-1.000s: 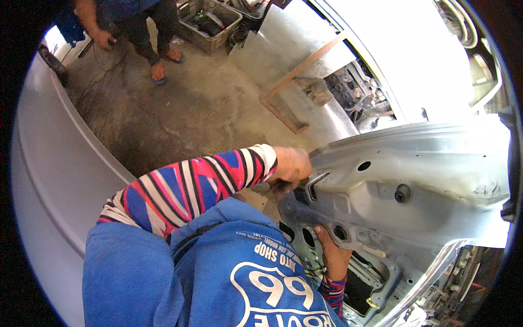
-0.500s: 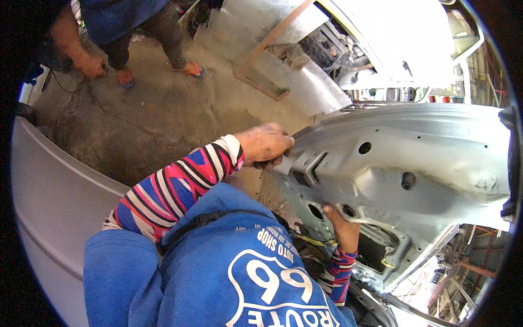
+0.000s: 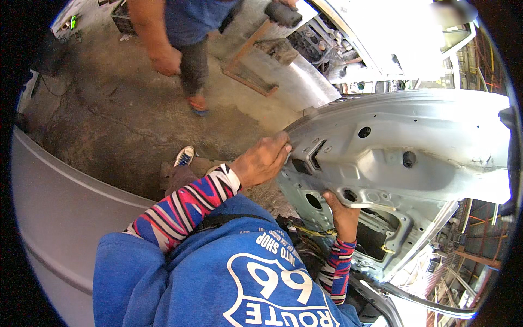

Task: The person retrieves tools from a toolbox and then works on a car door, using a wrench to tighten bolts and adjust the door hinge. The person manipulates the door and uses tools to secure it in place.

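Head view: blue-shirted co-worker (image 3: 188, 24), now nearer the rust-brown angled frame (image 3: 248, 47). Silver-grey curved sheet-metal car panel (image 3: 389, 171), at right. Right hand (image 3: 343, 217): thumb on its face, apparently grasping it for steadiness. Left hand (image 3: 261, 162): fingers curled at its left edge; grip cannot be told.

The door (image 3: 384, 161) is silver, the sleeves (image 3: 182, 211) striped.

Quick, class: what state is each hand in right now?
Left hand: partly curled at the edge of the silver metal panel; grip cannot be told.
Right hand: holding the panel, fingers hidden.
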`<state>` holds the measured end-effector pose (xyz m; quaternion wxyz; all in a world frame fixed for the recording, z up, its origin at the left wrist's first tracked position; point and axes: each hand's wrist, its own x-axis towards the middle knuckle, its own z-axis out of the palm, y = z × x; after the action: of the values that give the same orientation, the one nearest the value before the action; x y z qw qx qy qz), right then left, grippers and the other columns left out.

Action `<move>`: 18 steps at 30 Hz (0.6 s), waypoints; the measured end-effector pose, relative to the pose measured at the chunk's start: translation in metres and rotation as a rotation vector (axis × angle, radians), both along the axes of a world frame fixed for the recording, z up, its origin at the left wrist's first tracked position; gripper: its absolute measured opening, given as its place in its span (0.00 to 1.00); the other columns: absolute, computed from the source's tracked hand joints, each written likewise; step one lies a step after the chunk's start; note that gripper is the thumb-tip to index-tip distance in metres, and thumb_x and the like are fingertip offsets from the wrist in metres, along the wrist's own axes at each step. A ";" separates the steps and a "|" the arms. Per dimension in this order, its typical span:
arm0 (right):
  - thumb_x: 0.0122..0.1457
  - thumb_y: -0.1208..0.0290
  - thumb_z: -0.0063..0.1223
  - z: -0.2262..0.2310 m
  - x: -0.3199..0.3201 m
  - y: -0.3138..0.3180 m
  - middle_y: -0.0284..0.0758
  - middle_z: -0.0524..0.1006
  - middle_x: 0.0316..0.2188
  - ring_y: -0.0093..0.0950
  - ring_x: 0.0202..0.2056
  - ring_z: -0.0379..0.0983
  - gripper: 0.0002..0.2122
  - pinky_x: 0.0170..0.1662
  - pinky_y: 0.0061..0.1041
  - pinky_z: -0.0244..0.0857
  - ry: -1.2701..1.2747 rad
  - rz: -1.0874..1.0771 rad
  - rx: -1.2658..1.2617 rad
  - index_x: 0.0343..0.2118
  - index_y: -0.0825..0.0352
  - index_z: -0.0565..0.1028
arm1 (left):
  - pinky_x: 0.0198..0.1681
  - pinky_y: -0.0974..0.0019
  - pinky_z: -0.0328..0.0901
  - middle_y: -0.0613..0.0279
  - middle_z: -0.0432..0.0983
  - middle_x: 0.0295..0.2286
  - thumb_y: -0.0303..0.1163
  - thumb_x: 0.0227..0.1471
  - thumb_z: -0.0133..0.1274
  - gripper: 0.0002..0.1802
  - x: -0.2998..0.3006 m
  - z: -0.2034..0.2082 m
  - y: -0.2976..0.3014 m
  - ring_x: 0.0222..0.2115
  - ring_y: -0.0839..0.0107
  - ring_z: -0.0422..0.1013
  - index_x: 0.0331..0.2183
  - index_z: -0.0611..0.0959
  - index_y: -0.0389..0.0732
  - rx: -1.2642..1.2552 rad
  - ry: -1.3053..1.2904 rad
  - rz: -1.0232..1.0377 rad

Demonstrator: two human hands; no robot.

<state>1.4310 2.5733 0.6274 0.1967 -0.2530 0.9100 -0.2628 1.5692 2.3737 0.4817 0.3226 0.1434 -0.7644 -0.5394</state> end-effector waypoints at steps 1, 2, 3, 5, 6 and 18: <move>0.50 0.64 0.73 0.000 0.001 0.000 0.38 0.81 0.39 0.30 0.40 0.76 0.22 0.46 0.30 0.69 -0.006 -0.010 -0.020 0.43 0.72 0.78 | 0.38 0.48 0.66 0.40 0.74 0.31 0.29 0.62 0.47 0.09 -0.002 0.000 -0.002 0.36 0.40 0.73 0.38 0.74 0.33 0.103 -0.001 -0.013; 0.50 0.64 0.73 -0.001 0.001 -0.001 0.38 0.81 0.39 0.30 0.40 0.76 0.22 0.46 0.30 0.69 -0.012 -0.017 -0.042 0.43 0.72 0.78 | 0.39 0.48 0.66 0.39 0.74 0.32 0.30 0.62 0.47 0.09 -0.006 -0.001 -0.004 0.37 0.41 0.73 0.38 0.74 0.33 0.216 -0.040 -0.043; 0.50 0.63 0.73 -0.001 0.002 -0.002 0.38 0.81 0.39 0.30 0.40 0.76 0.21 0.46 0.30 0.69 -0.018 -0.014 -0.062 0.42 0.72 0.78 | 0.40 0.49 0.66 0.39 0.74 0.33 0.31 0.62 0.47 0.10 -0.010 -0.002 -0.007 0.38 0.42 0.73 0.38 0.75 0.32 0.316 -0.045 -0.060; 0.50 0.62 0.73 0.001 0.004 -0.005 0.38 0.81 0.38 0.30 0.39 0.76 0.21 0.46 0.30 0.69 -0.012 0.028 -0.115 0.41 0.71 0.79 | 0.42 0.50 0.67 0.39 0.75 0.34 0.34 0.62 0.49 0.12 -0.019 -0.006 -0.013 0.39 0.43 0.73 0.38 0.77 0.33 0.375 0.013 -0.108; 0.51 0.62 0.73 0.002 0.005 -0.006 0.37 0.81 0.38 0.30 0.40 0.76 0.21 0.46 0.30 0.69 -0.020 -0.003 -0.063 0.41 0.71 0.79 | 0.43 0.50 0.67 0.40 0.76 0.34 0.35 0.62 0.49 0.14 -0.023 -0.008 -0.015 0.39 0.43 0.73 0.39 0.78 0.33 0.398 0.073 -0.121; 0.52 0.61 0.73 0.006 0.000 -0.002 0.38 0.81 0.41 0.30 0.42 0.76 0.23 0.48 0.29 0.68 -0.116 -0.002 0.048 0.44 0.73 0.78 | 0.47 0.53 0.67 0.46 0.79 0.37 0.36 0.60 0.50 0.14 -0.050 -0.018 -0.029 0.42 0.47 0.74 0.40 0.82 0.37 0.336 0.165 -0.174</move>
<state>1.4309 2.5713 0.6336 0.2551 -0.2317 0.9034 -0.2552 1.5188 2.3452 0.4635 0.3081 0.0841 -0.6441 -0.6950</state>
